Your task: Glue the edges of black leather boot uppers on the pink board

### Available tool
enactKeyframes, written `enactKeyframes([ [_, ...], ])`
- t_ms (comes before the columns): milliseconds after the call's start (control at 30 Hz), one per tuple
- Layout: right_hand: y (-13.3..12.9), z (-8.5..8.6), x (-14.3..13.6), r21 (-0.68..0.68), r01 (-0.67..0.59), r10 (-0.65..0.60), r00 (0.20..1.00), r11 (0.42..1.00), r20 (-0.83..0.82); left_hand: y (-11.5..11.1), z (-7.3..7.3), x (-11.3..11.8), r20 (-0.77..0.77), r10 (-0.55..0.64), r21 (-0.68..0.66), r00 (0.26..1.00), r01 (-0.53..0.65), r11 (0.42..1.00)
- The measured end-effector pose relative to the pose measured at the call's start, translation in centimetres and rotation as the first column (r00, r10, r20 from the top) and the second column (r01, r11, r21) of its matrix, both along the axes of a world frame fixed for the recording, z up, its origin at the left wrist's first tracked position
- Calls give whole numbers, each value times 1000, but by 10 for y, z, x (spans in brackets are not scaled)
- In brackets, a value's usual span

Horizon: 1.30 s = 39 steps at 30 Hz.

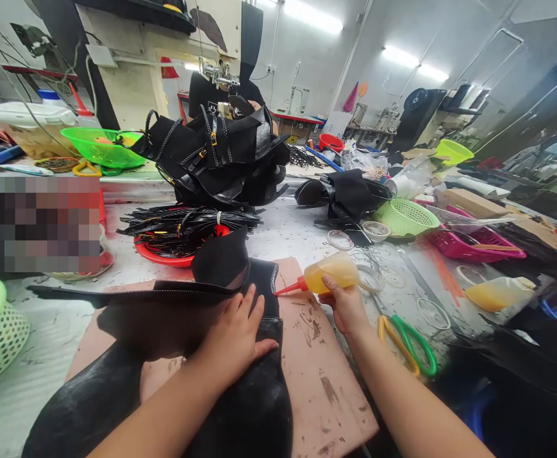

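Left hand point(235, 327): spread flat on black leather point(249, 394) | Right hand point(342, 302): clamped on bottle point(333, 272), left hand's 2 o'clock; nozzle point(292, 287) at leather's edge | Scissors point(414, 346): right hand's 4 o'clock

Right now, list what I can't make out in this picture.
Head view:
Black piece: partly covered by the left hand, lower end cut off by bottom edge.
Red nozzle: tip too small to tell whether liquid leaves it.
Leftmost pale green basket: cut off by left edge.
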State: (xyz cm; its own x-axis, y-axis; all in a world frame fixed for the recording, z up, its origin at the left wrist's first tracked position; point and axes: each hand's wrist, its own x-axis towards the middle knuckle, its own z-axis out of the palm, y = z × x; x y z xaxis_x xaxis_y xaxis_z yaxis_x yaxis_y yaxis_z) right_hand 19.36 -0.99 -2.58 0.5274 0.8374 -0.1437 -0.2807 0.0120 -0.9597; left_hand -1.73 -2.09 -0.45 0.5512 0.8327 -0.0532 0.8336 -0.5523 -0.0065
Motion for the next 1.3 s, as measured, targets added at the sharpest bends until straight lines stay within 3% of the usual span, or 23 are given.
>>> enactKeyframes([
  [367, -28, -2, 0, -27, -20, 21, 1000, 999, 5, 0, -3, 0, -13, -26, 49, 1000, 26, 998],
  [967, -45, 5, -1, -11, -16, 16, 1000, 1000, 4, 0, 1, 2, -36, -31, 11, 999, 31, 999],
  [1300, -64, -2, -6, 22, -17, 17, 999, 1000, 42, -1, -1, 2, -28, -47, 30, 998, 48, 998],
])
